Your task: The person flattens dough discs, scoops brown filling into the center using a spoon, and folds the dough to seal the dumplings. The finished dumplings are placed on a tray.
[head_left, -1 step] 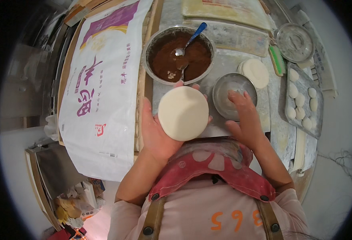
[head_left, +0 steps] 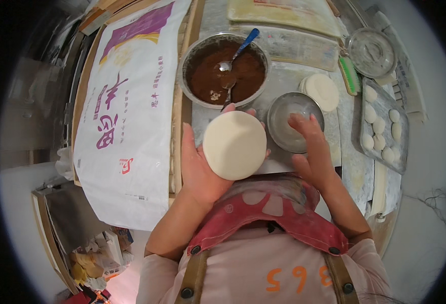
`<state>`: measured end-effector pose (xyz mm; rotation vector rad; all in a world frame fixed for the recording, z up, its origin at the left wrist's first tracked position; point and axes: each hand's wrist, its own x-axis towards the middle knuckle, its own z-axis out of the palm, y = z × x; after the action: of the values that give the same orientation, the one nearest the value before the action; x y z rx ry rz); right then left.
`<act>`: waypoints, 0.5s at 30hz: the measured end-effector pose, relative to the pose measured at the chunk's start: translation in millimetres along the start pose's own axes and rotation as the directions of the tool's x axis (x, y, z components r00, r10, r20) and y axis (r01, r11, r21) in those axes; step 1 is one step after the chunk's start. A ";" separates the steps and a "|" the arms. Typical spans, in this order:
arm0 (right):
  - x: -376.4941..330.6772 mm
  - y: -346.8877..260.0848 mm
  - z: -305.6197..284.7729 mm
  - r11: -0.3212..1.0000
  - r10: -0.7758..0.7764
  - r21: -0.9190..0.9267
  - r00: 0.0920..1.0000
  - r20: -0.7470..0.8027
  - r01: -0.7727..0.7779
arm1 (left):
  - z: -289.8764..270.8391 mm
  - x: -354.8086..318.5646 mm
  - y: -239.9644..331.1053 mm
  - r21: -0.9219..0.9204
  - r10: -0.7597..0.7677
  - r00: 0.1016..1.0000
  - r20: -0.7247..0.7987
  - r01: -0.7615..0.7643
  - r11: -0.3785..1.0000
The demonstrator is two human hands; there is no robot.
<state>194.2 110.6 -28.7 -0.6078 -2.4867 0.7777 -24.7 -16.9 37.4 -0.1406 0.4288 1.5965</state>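
L grip [head_left: 201, 169] is palm up w/ a pale round dough disc [head_left: 234, 145] lying flat on it; thumb stands away on the disc's L side, a few fingertips poke out past the far edge & R edge, so fingers are spread under it, not clamped. R grip [head_left: 315, 152] is just R of the disc, well apart from it, fingers reaching over/into a small metal bowl [head_left: 278, 126]; thumb & fingers apart, nothing seen btwn them; can't tell if fingertips touch the bowl's inside. Straight ahead of L grip, just past the disc, is a bigger metal bowl [head_left: 184, 76] w/ brown powder [head_left: 205, 73] in it, plus a blue-handled spoon [head_left: 252, 36] leaning to the far rim & a 2nd spoon [head_left: 229, 95] whose handle comes back over the near rim twd L grip. Just beyond R grip, by the small bowl, a stack of pale discs [head_left: 321, 91] sits on the counter [head_left: 284, 78]. Farther off, ahead & to R of R grip: a green-bristled brush [head_left: 350, 76], then a round see-through vessel or lid [head_left: 371, 52], can't tell which. Well R of R grip, a metal tray [head_left: 385, 99] w/ several small dough pcs [head_left: 378, 125]. L of L grip, a big white sack [head_left: 147, 137] w/ purple print is spread flat. Red apron [head_left: 218, 223] is near side of both grips.
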 end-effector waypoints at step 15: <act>28.1 -48.6 -4.4 0.946 -0.299 0.089 0.945 -0.130 0.312 | 17.3 22.8 -38.2 0.147 -0.205 0.979 0.015 0.201 0.968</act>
<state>161.1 91.2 12.6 -0.2117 -2.3378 0.7282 13.9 11.2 38.3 -0.0475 0.4895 1.3594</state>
